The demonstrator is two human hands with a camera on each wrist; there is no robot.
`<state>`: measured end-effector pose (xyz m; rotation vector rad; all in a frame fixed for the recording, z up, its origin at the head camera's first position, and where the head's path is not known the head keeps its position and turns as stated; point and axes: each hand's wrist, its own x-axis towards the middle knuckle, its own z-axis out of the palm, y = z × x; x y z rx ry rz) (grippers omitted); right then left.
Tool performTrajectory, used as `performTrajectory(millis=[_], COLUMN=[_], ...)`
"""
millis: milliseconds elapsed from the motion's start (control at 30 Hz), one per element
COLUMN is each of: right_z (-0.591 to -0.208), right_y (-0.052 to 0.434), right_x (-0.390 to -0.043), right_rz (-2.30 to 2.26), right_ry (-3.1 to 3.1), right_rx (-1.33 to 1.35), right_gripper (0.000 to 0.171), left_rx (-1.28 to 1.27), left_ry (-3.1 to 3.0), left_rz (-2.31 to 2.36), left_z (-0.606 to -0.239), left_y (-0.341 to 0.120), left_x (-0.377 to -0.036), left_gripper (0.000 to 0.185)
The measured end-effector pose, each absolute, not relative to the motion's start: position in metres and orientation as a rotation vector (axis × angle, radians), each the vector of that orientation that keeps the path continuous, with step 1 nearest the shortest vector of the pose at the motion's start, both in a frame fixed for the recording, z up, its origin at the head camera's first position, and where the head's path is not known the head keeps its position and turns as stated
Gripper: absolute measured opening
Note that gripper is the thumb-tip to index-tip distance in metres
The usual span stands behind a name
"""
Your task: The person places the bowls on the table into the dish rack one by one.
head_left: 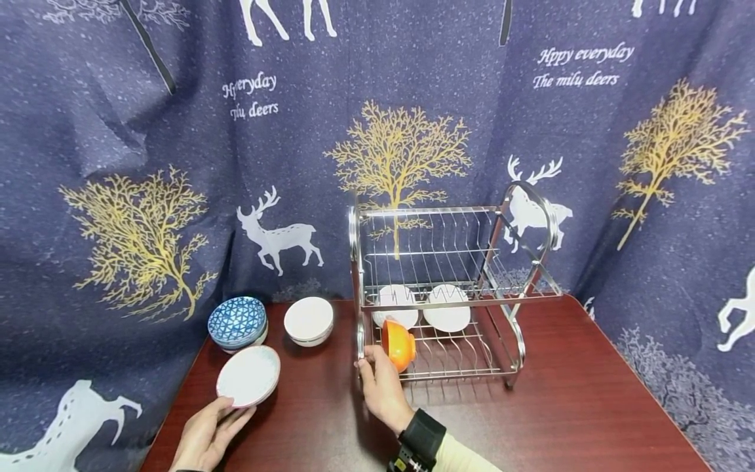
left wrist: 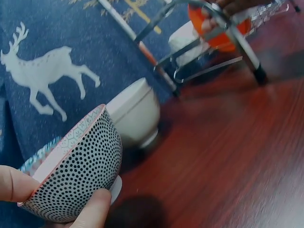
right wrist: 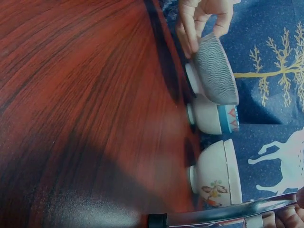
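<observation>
My left hand (head_left: pixel 209 432) pinches a shallow bowl (head_left: pixel 249 376) by its near rim, thumb at the edge and fingers beneath. The bowl is pale inside with a reddish rim, dark-dotted outside, and tilts above the table. My right hand (head_left: pixel 385 388) holds an orange bowl (head_left: pixel 401 345) at its rim, close by the left post of the metal dish rack (head_left: pixel 448 375). That orange bowl stands on its side at the lower tier, its base turned right. Behind it, two white bowls (head_left: pixel 396 307) lean in the lower tier.
Blue-patterned bowls (head_left: pixel 237 321) are stacked at the table's back left, just behind the lifted bowl. Beside them is a white bowl (head_left: pixel 309 321). The rack's upper tier (head_left: pixel 436 252) overhangs the lower one. A patterned cloth (head_left: pixel 283 157) hangs behind the dark red table (head_left: pixel 596 393).
</observation>
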<state>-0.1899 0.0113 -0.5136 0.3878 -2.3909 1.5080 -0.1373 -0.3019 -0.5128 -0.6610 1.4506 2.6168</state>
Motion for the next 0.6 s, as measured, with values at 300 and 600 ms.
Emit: performTrajectory(millis=[300,600], right_z=[-0.514,-0.514], right_y=[0.010,0.009], right_x=[-0.190,-0.187], right_rz=[1.498,1.674], right_ry=[-2.391,-2.352], right_rx=[0.355,0.339], right_gripper=[0.014,0.027], left_rx=[-0.618,-0.534], left_ry=[1.526,1.826], left_rz=[2.605,2.402], left_z=[-0.498,-0.486], left_y=[-0.273,-0.244], left_x=[-0.136,-0.134], left_gripper=[0.028,0.055])
